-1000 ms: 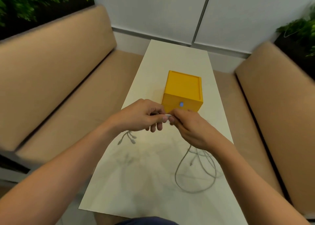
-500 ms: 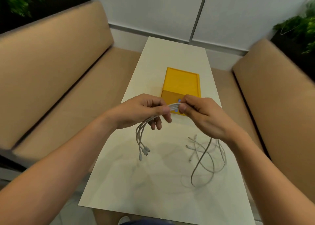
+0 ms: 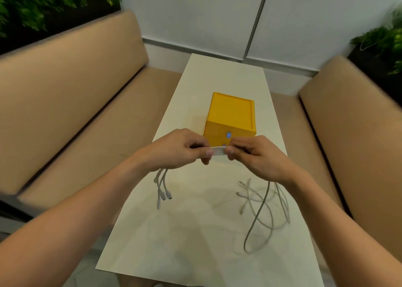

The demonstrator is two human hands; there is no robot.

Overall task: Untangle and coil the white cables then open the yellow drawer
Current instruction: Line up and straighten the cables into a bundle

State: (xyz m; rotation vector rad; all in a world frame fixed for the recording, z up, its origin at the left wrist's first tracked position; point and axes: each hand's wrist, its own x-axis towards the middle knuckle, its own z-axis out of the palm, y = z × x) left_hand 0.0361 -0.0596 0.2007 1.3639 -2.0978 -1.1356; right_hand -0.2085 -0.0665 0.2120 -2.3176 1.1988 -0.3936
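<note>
Before yellow drawer (image 3: 230, 117): both hands (image 3: 180, 149) pinch white cables (image 3: 218, 150).

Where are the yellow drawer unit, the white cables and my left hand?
yellow drawer unit (image 3: 230, 110): head view, on its top face.
white cables (image 3: 218, 150): head view, on the straight bundled stretch.
left hand (image 3: 177, 150): head view, on the back of the hand.

Arms outstretched, left hand (image 3: 180, 149) and right hand (image 3: 260, 156) pinch the white cables (image 3: 218, 151).

Lounge or cafe booth: tan benches (image 3: 71, 104), narrow table (image 3: 226, 78), planters (image 3: 43, 6).
</note>
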